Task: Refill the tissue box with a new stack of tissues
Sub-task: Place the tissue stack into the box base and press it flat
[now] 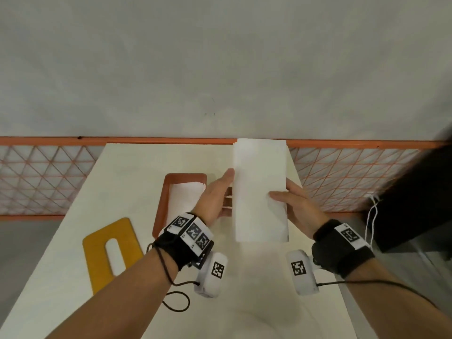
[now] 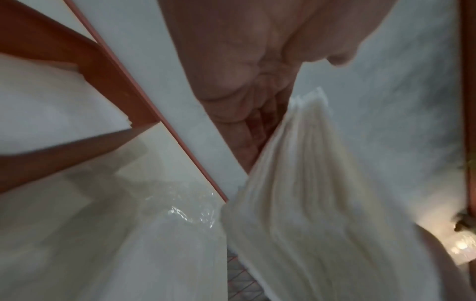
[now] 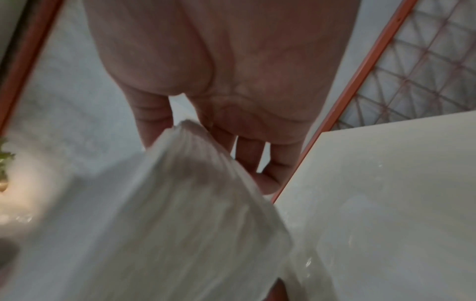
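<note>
On the near left of the counter lies the yellow lid with its slot facing up. Right of it sits the orange tissue box, open, with some white tissues already inside.

My left hand holds the left long edge of the new tissue stack — thumb on top, fingers curled underneath. The stack is lifted clear of the counter, to the right of the box and not yet over it. My right hand grips the right long edge, thumb pressed flat on the top sheet, fingers hidden below.

Hazards from this position:

- The left wrist view shows the sheets fanned and uneven at the edge of the stack. Loosening either grip would likely let the layers slide apart or sag in the middle.
- The far end of the stack reaches beyond the counter's far edge; loose sheets there could drop off the counter.
- The box looks a close fit. A tilted or skewed entry may catch a corner on the orange rim and crumple the lower sheets.
- The tissues already inside may leave the new stack sitting high, so the lid may not seat.
</note>
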`<action>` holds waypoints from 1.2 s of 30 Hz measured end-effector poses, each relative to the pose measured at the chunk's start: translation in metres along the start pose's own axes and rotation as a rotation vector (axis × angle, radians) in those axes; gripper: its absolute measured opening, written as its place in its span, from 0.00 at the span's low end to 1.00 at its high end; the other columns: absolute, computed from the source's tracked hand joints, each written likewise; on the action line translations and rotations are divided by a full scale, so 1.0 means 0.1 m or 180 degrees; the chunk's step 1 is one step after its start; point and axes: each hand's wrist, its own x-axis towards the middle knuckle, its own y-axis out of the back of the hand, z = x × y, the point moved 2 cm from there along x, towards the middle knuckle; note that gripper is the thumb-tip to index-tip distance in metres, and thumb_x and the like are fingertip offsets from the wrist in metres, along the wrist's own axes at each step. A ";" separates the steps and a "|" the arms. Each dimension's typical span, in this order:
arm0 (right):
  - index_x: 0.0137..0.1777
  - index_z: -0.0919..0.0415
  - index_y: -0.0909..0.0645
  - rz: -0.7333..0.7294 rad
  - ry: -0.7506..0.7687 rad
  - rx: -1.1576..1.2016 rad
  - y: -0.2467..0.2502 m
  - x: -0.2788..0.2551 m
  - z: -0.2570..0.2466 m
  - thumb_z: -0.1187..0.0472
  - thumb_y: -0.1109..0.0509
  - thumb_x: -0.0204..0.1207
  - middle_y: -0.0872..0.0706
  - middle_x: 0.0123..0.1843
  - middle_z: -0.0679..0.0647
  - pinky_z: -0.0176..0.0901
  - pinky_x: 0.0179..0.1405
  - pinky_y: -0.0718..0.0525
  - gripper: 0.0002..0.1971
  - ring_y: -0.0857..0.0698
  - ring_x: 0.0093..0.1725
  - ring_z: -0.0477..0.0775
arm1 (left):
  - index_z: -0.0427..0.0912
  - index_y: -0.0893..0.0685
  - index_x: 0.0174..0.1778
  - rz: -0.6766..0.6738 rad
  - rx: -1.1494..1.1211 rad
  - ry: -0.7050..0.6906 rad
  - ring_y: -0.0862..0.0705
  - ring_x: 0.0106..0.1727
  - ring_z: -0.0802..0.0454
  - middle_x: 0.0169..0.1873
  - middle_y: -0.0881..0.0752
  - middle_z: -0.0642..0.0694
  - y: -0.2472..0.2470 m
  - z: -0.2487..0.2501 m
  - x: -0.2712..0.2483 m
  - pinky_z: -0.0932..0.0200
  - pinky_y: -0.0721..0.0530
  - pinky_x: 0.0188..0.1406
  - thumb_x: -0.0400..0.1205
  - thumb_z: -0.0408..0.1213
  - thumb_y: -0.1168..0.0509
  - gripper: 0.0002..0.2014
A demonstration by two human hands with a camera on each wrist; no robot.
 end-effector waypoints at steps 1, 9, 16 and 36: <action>0.72 0.52 0.24 -0.0063 0.0008 -0.0070 -0.09 0.03 0.00 0.65 0.33 0.81 0.12 0.67 0.54 0.67 0.70 0.21 0.20 0.15 0.67 0.63 | 0.51 0.18 0.67 0.0073 0.0029 -0.0093 0.09 0.53 0.44 0.53 0.08 0.44 0.10 0.00 -0.05 0.41 0.12 0.56 0.83 0.51 0.36 0.17; 0.73 0.51 0.30 -0.0230 -0.0196 -0.0571 -0.91 0.35 0.08 0.61 0.28 0.79 0.10 0.61 0.55 0.57 0.54 0.11 0.24 0.10 0.57 0.58 | 0.66 0.28 0.66 0.0346 0.0457 -0.0573 0.16 0.62 0.47 0.61 0.18 0.48 0.99 -0.04 -0.26 0.39 0.09 0.44 0.78 0.29 0.29 0.29; 0.70 0.58 0.24 -0.0067 -0.0537 -0.0977 -1.40 0.76 0.24 0.60 0.25 0.77 0.12 0.61 0.59 0.63 0.57 0.11 0.22 0.10 0.56 0.61 | 0.51 0.15 0.62 0.0113 0.0767 0.0185 0.14 0.61 0.43 0.52 0.13 0.50 1.63 -0.12 -0.15 0.33 0.11 0.51 0.79 0.23 0.32 0.21; 0.76 0.50 0.34 0.0150 -0.0745 -0.3109 -1.86 1.12 0.35 0.60 0.34 0.78 0.18 0.54 0.56 0.44 0.47 0.18 0.26 0.17 0.49 0.59 | 0.54 0.22 0.66 -0.0025 0.2364 0.0811 0.14 0.55 0.38 0.59 0.20 0.41 1.81 -0.33 0.41 0.42 0.08 0.46 0.78 0.29 0.35 0.22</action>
